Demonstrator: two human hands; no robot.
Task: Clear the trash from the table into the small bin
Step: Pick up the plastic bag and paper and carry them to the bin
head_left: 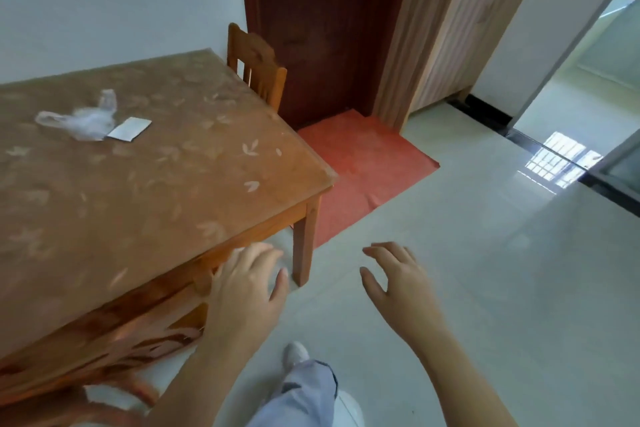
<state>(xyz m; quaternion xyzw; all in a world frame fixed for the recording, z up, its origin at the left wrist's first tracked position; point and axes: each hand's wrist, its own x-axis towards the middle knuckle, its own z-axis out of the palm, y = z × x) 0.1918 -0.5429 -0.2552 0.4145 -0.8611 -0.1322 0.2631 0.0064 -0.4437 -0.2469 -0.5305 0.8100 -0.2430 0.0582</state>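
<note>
A crumpled clear plastic bag (83, 118) lies on the wooden table (156, 191) toward its far left side. A small white paper packet (130, 129) rests flat just right of the bag, touching it. My left hand (244, 284) hovers with fingers spread beside the table's near right corner, holding nothing. My right hand (398, 279) hangs over the floor to the right, fingers apart and empty. No bin is in view.
A wooden chair (256, 62) stands at the table's far end by a dark red door (322, 28). A red mat (360, 166) lies before the door. Pale tiled floor (485, 270) spreads to the right. My leg and white shoes (301, 388) show below.
</note>
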